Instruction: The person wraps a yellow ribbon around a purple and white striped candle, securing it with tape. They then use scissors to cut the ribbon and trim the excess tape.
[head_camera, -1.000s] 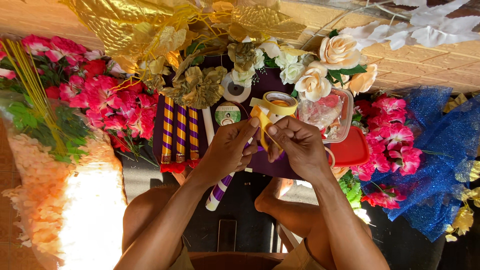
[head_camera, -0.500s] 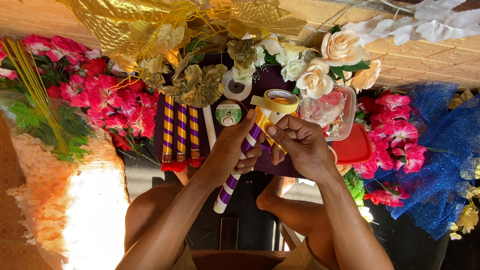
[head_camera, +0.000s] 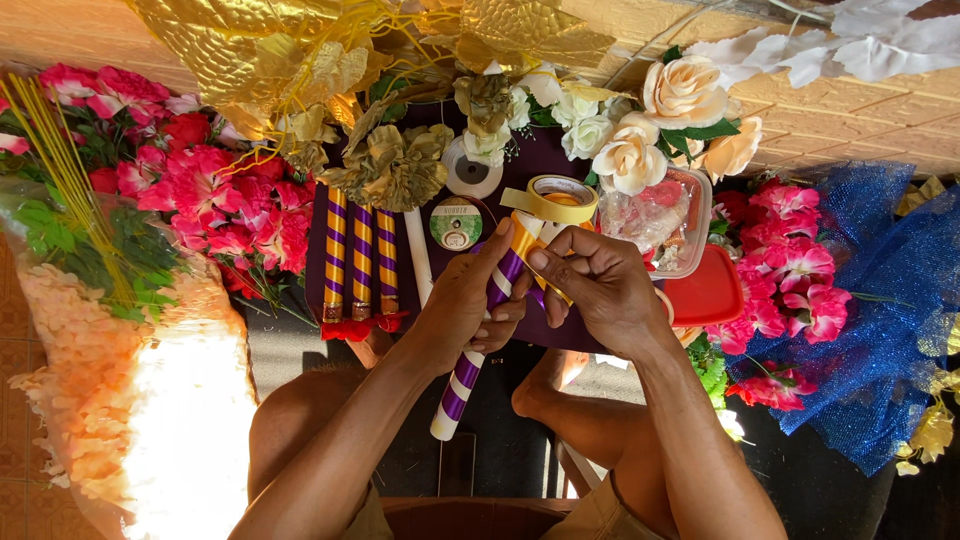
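Pink flowers (head_camera: 215, 205), blue mesh (head_camera: 885, 300)

Purple-and-white striped stick (head_camera: 468, 372) and yellow ribbon roll (head_camera: 560, 199)

The stick slants from lower left up to the right, its upper end wrapped in yellow ribbon. The roll sits just above that end, a strip of ribbon running down to it.

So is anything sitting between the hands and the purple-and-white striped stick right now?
Nothing visible. The left hand already grips the striped stick, and the right hand pinches the yellow ribbon at its upper end. The finished sticks lie clear to the left.
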